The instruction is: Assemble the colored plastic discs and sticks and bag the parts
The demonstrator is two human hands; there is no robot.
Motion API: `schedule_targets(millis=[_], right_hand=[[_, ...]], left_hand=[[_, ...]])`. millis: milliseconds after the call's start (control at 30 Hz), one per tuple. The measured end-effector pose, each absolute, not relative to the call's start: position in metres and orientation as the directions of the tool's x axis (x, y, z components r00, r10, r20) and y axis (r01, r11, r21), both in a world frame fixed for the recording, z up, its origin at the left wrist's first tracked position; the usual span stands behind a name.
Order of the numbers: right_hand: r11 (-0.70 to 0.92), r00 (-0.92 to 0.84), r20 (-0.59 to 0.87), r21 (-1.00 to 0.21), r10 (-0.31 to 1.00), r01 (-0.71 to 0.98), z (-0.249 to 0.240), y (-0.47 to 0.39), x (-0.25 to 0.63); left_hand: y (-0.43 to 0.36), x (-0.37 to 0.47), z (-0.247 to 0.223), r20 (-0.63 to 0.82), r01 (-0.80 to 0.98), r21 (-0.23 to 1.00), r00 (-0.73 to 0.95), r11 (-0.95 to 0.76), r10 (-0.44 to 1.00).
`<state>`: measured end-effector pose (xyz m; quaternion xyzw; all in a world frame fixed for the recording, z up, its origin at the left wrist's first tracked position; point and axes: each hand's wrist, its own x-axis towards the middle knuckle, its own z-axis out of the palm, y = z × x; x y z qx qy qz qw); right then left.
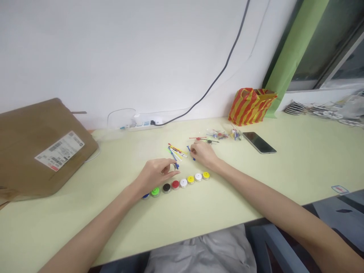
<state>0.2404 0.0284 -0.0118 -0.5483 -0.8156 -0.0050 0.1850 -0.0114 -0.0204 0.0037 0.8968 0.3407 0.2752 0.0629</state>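
Between the thumb and fingertips of my left hand [157, 173] is a small blue-topped clear piece [176, 165], held just above the table. My right hand [204, 153] is closed at a thin blue plastic stick [188, 148], whose two ends show on either side of the fingers. A loose pile of coloured sticks [178, 152], in white, yellow, red and blue, lies between the hands. In front of them runs a slanting row of small round clear pieces with coloured tops, among them a black one [166, 187] and a red one [175, 184]. My left hand partly covers the blue one [146, 196].
Behind my right hand lie a red stick [201, 138] and small clear bags of parts [218, 134]. A phone [259, 142] and a striped bag [250, 106] are at the right. A cardboard package [42, 140] takes up the left; a power strip [145, 125] sits against the wall.
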Motion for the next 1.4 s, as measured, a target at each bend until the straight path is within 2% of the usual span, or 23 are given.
schedule_targets(millis=[200, 300, 467, 567, 700, 767, 1100, 1400], right_hand=[[0.408, -0.229, 0.452, -0.350, 0.862, 0.843, -0.005, 0.021, 0.230], [0.408, -0.207, 0.479, -0.362, 0.853, 0.838, 0.000, 0.015, 0.226], [0.591, -0.383, 0.490, -0.395, 0.783, 0.703, 0.005, -0.004, 0.223], [0.669, -0.463, 0.508, -0.366, 0.726, 0.647, 0.002, -0.011, 0.221], [0.685, -0.536, 0.472, -0.228, 0.700, 0.692, -0.007, 0.000, 0.223], [0.685, -0.555, 0.448, -0.206, 0.701, 0.698, -0.010, 0.012, 0.225], [0.751, -0.638, 0.396, -0.339, 0.661, 0.567, -0.012, 0.059, 0.218], [0.739, -0.610, 0.418, -0.364, 0.673, 0.567, -0.006, 0.051, 0.212]], left_hand=[[-0.020, -0.011, 0.004, 0.468, 0.582, 0.291, 0.605, -0.759, 0.644], [-0.020, -0.011, 0.005, 0.492, 0.589, 0.292, 0.583, -0.754, 0.646], [-0.021, -0.011, 0.007, 0.505, 0.614, 0.310, 0.540, -0.726, 0.673], [-0.021, -0.010, 0.007, 0.504, 0.629, 0.321, 0.520, -0.708, 0.690], [-0.021, -0.010, 0.006, 0.491, 0.641, 0.328, 0.512, -0.694, 0.705], [-0.021, -0.011, 0.005, 0.482, 0.645, 0.326, 0.516, -0.691, 0.708], [-0.021, -0.016, 0.004, 0.523, 0.659, 0.315, 0.480, -0.683, 0.704], [-0.021, -0.017, 0.002, 0.585, 0.653, 0.239, 0.494, -0.719, 0.644]])
